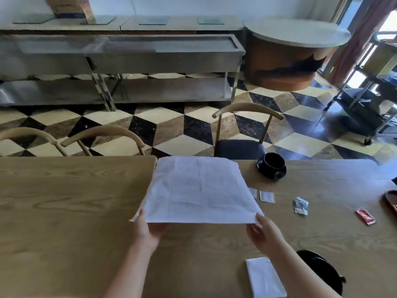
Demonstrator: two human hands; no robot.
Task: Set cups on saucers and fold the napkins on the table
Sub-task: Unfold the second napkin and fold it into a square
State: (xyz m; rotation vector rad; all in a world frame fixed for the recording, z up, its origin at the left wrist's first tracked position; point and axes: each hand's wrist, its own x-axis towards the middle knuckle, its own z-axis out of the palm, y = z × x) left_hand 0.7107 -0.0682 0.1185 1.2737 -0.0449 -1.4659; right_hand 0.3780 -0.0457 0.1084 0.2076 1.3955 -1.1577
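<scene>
A large white napkin [199,190] is spread open above the wooden table [64,211], held flat by its two near corners. My left hand [148,229] pinches the near left corner and my right hand [263,231] pinches the near right corner. A black cup on a black saucer [271,165] stands at the far right of the table. A folded white napkin [265,277] lies near the front edge, under my right forearm. Beside it a second black cup and saucer [322,269] are partly hidden by that arm.
Small white packets [267,196], a crumpled wrapper [300,205] and a red sachet [365,216] lie on the right part of the table. A dark dish edge [392,201] shows at the far right. Wooden chairs [247,130] stand behind the table, steel counters [150,54] beyond.
</scene>
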